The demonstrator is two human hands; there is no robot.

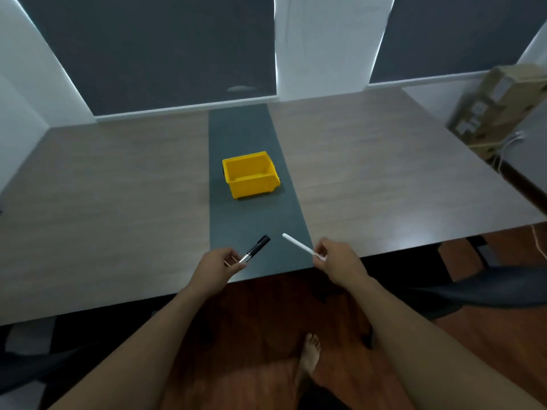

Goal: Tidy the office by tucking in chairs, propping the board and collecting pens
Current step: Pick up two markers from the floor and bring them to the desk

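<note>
Left hand (217, 266) grips a black marker (257, 249), right hand (334, 260) a white pen (297, 243), its rear end hidden by fingers.

The place looked like an office meeting room: a long wood-grain worktop (370, 161) with a grey centre strip (245, 232), 2 dark roller blinds (154, 48), and chairs (473, 291) alongside.

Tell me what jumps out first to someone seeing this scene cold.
The bright yellow plastic bin grabs the eye, sitting open and seemingly empty on the dark grey strip down the middle of the wooden table. Next come the two hands at the near edge: the left hand holds a black marker pen, the right hand a slim white pen, both pointing toward the bin.
</note>
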